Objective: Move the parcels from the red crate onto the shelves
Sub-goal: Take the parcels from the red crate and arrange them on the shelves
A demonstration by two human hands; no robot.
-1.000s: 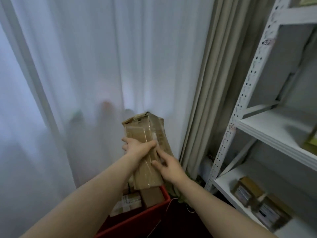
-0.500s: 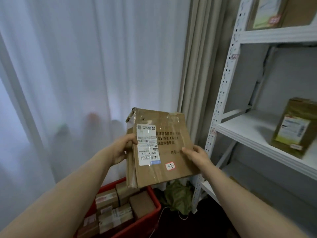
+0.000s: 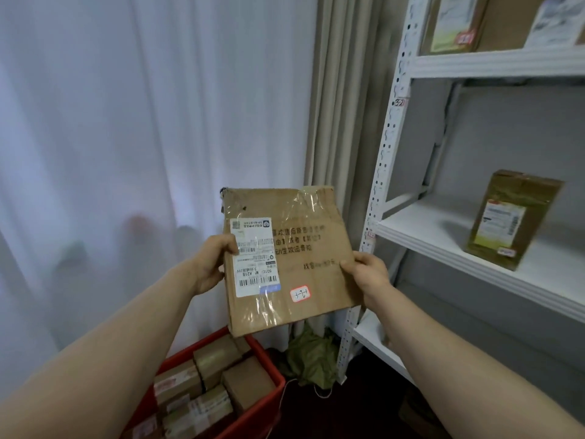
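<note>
Two bare arms reach forward in my head view, holding one flat cardboard parcel (image 3: 294, 264) upright in the air between them. The left grip (image 3: 210, 264) pinches the parcel's left edge, with the thumb on the front over the edge of a white label (image 3: 254, 256) and the fingers hidden behind. The right grip (image 3: 368, 275) clasps the right edge, thumb on the front and fingers curled round the back. A small red-rimmed sticker (image 3: 300, 293) sits low on the parcel's face, beside printed text and shiny tape.

I see the parcel held above the red crate (image 3: 259, 413), which stands on the floor at lower left. Several more boxes (image 3: 215, 384) are packed close together inside the crate.

To the right stand the white metal shelves (image 3: 443, 223). The parcel is just left of their perforated post and touches no shelf. One box (image 3: 509, 220) stands upright on the middle shelf, and more boxes (image 3: 452, 23) stand on the shelf above.

Behind everything hangs a white curtain (image 3: 142, 122), with a beige curtain (image 3: 342, 106) beside it. A crumpled green bag (image 3: 311, 353) lies on the floor between crate and shelves.
</note>
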